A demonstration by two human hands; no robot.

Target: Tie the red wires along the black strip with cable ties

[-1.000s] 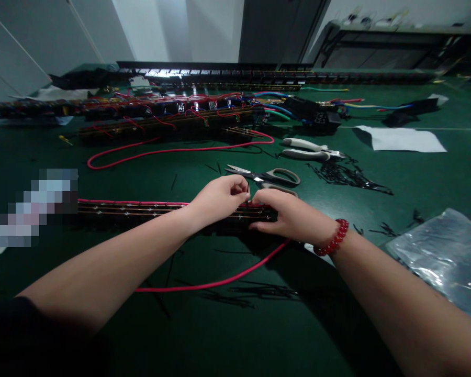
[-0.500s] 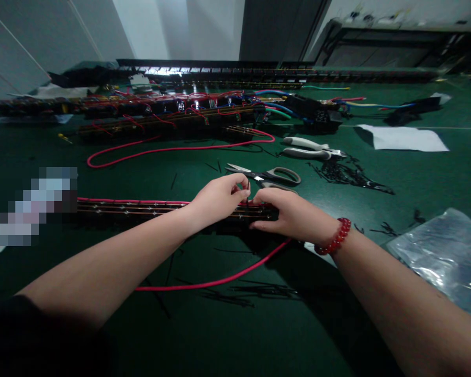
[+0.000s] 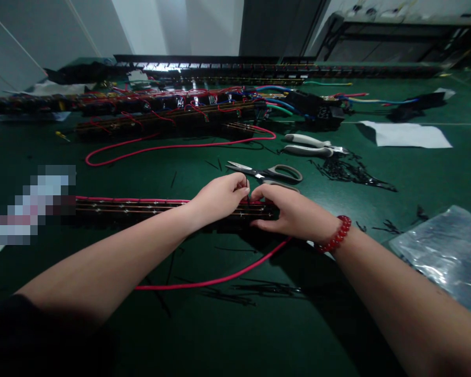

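My left hand [image 3: 219,197] is closed in a pinch on a thin black cable tie [image 3: 247,184] that stands up from a long black bar [image 3: 113,215]. Copper-coloured rods run along this bar, and a red cable [image 3: 133,199] lies on its far edge. My right hand [image 3: 292,210], with a red bead bracelet on the wrist, grips the bar's right end between thumb and fingers. Part of the bar is hidden behind my left hand and forearm. Just beyond my hands lie scissors [image 3: 255,172].
Grey-handled cutters [image 3: 310,145] lie beside a heap of black clippings [image 3: 343,172]. Loose cable ties [image 3: 267,288] and a red cable loop [image 3: 220,280] are nearer me. A clear plastic bag [image 3: 447,256] lies right; wired assemblies [image 3: 168,111] stretch across the back.
Both hands keep nearly the same place at the bar. The left fingertips have shifted very slightly around the cable tie, and the camera view has moved a little.
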